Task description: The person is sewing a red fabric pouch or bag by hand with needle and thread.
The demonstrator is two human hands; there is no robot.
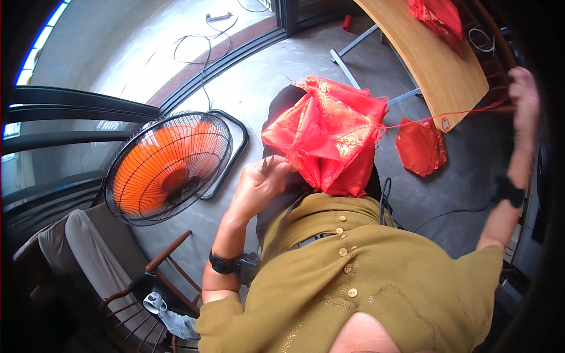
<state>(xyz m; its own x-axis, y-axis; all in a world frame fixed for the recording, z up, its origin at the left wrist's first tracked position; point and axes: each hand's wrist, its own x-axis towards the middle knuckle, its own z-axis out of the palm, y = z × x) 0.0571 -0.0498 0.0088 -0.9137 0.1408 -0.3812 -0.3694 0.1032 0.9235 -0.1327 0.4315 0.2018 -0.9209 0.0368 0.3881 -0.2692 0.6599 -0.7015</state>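
Observation:
A red fabric lantern (pixel 329 132) with gold patterns rests on my lap, above my olive shirt. My left hand (pixel 262 179) grips its lower left edge, fingers closed on the cloth. A red thread (pixel 447 116) runs from the lantern's right side up to my right hand (pixel 522 94), which is raised far right and pinches the thread taut. Both wrists wear black bands.
A floor fan (pixel 168 167) with orange blades stands at left. A wooden tabletop (pixel 429 56) with more red fabric (pixel 438 17) is at upper right. Another red lantern piece (pixel 419 147) lies on the floor. A wooden chair (pixel 118 276) with grey cloth is lower left. Cables cross the floor.

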